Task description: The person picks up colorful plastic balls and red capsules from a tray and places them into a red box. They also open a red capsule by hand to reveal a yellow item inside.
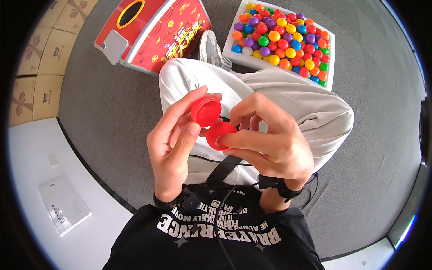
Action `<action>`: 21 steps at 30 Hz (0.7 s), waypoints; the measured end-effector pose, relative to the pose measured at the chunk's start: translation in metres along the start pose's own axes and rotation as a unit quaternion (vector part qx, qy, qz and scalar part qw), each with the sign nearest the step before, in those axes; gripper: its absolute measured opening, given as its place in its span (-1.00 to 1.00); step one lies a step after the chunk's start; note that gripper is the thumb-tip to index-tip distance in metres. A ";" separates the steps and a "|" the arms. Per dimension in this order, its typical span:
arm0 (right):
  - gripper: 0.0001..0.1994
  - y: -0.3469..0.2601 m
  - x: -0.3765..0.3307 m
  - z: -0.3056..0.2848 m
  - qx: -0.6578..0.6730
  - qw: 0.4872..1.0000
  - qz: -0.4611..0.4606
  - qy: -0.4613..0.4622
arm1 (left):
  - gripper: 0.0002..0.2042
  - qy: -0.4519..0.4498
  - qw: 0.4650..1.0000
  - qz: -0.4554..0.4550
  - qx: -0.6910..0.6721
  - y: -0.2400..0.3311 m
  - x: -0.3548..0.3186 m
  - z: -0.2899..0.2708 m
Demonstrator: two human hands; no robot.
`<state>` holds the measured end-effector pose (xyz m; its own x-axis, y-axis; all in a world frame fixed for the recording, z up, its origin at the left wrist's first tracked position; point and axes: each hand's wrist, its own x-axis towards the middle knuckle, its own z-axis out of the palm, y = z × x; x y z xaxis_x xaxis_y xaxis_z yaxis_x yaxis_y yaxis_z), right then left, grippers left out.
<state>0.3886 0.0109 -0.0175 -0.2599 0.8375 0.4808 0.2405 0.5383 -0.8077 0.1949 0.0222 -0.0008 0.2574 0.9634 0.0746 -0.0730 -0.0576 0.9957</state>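
My left hand (pixel 173 144) pinches one red capsule half (pixel 206 110) between thumb and fingers, its hollow facing up. My right hand (pixel 270 141) grips the other red capsule half (pixel 219 134) just below and to the right of the first. The two halves touch at one edge, as if hinged, and are open apart. Both hands hover above my lap, over white trousers (pixel 288 96).
A white tray (pixel 332 67) filled with several coloured balls lies on the grey carpet ahead at the right. A red box with a round yellow-rimmed hole (pixel 148 31) stands ahead at the left. Cardboard boxes (pixel 40 58) line the far left. A clear stand (pixel 63 204) rests on the white surface.
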 end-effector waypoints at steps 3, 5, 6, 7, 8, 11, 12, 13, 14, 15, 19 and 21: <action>-0.78 -0.001 0.001 -0.001 0.001 1.000 0.003 -0.001 | -0.60 0.001 1.000 -0.004 -0.004 0.003 0.001 0.000; -0.78 0.000 0.002 -0.001 0.004 1.000 0.004 0.001 | -0.60 0.000 1.000 -0.008 -0.002 0.003 0.002 0.000; -0.78 0.000 0.002 -0.001 0.007 1.000 0.006 0.003 | -0.60 -0.006 1.000 0.010 0.009 0.003 0.002 0.001; -0.78 0.001 0.002 -0.001 0.007 1.000 0.006 0.003 | -0.60 -0.012 0.999 0.027 0.020 0.002 0.002 0.002; -0.78 0.002 0.001 -0.001 0.007 1.000 0.004 -0.001 | -0.60 -0.013 0.999 0.027 0.020 0.001 0.002 0.001; -0.77 0.003 -0.001 -0.003 0.008 1.000 0.005 -0.010 | -0.60 -0.026 0.998 0.031 0.041 0.000 0.001 0.000; -0.77 0.003 -0.002 -0.003 0.010 1.000 0.005 -0.016 | -0.60 -0.025 0.999 0.026 0.033 -0.001 0.001 0.000; -0.77 0.002 -0.001 -0.003 0.009 1.000 0.007 -0.014 | -0.60 -0.026 0.999 0.021 0.023 0.000 0.001 0.001; -0.77 0.003 0.000 -0.003 0.005 1.000 -0.005 0.008 | -0.60 -0.028 0.999 0.021 0.022 0.001 0.002 0.003; -0.77 0.003 0.001 -0.003 0.002 1.000 -0.010 0.020 | -0.60 -0.012 1.000 0.012 0.008 0.003 0.003 0.005; -0.76 0.005 0.003 -0.001 -0.007 0.999 -0.018 0.046 | -0.61 0.009 1.000 0.003 0.009 0.002 0.003 0.007; -0.75 0.002 0.004 -0.005 0.004 1.000 -0.010 -0.002 | -0.61 -0.005 1.000 0.010 0.021 0.001 0.003 0.008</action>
<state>0.3929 0.0159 -0.0159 -0.2682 0.8256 0.4964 0.2268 0.5549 -0.8004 0.2029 0.0230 0.0012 0.2655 0.9594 0.0950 -0.0386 -0.0879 0.9954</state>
